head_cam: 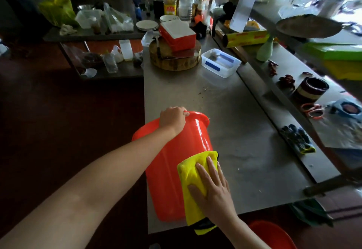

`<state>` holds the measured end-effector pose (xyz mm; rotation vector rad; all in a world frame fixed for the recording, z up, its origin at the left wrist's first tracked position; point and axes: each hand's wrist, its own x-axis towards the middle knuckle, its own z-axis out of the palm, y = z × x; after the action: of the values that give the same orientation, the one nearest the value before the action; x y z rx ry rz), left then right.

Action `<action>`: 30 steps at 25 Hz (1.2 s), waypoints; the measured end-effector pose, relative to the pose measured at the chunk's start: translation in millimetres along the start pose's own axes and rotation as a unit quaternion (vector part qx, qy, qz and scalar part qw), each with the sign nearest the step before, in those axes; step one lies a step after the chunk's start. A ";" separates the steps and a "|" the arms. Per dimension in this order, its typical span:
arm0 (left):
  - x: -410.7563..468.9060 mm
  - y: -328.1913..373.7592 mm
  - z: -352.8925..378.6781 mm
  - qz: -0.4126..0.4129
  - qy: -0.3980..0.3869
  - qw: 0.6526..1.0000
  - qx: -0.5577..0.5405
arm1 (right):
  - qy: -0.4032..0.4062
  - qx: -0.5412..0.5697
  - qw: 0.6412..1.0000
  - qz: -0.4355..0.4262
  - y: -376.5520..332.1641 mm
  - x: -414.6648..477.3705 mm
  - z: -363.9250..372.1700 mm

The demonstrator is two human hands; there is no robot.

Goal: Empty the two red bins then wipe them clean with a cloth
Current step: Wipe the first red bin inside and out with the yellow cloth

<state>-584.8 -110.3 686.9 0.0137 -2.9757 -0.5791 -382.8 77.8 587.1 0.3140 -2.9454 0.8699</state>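
A red bin (172, 162) lies on its side at the near left corner of the steel table (244, 131), its mouth pointing away from me. My left hand (173, 119) grips the bin's rim at the far end. With straight fingers, my right hand (212, 188) presses a yellow cloth (191, 170) flat against the bin's outer wall near its base. Part of a second red bin (272, 233) shows on the floor at the bottom right, below the table edge.
Farther along the table are a round wooden chopping block (176, 60) with a red box (178, 35) on it and a clear plastic tub (220, 62). Scissors (312, 109), gloves (298, 139) and a dark cup (311, 90) lie on the ledge to the right.
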 end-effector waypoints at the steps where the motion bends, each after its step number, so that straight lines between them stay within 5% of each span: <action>1: -1.7 1.8 -2.2 0.003 -0.003 1.000 -0.021 | -0.003 0.000 1.000 -0.001 0.0 2.7 -1.6; 12: -36.0 -33.6 -5.1 -0.011 -0.024 0.958 -0.287 | -0.011 -0.106 0.994 -0.014 -24.6 121.4 -36.2; 16: -42.1 -70.0 -9.0 -0.042 -0.052 0.957 -0.282 | -0.049 -0.104 0.993 -0.034 -14.0 137.9 -29.8; 23: -43.8 -83.5 -23.9 -0.060 -0.091 0.974 -0.199 | -0.114 0.095 0.981 0.129 26.9 164.0 -47.4; 26: -32.2 -52.8 -25.6 0.003 -0.089 0.982 -0.168 | -0.089 0.046 0.987 0.124 7.4 156.9 -40.1; 30: -18.2 -30.0 -18.0 -0.013 -0.043 0.986 -0.158 | -0.085 -0.086 0.992 0.028 -37.8 132.7 -21.8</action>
<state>-565.1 -144.3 690.3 0.0008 -2.9311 -1.0719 -504.8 34.8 639.9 0.3116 -3.1729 0.6158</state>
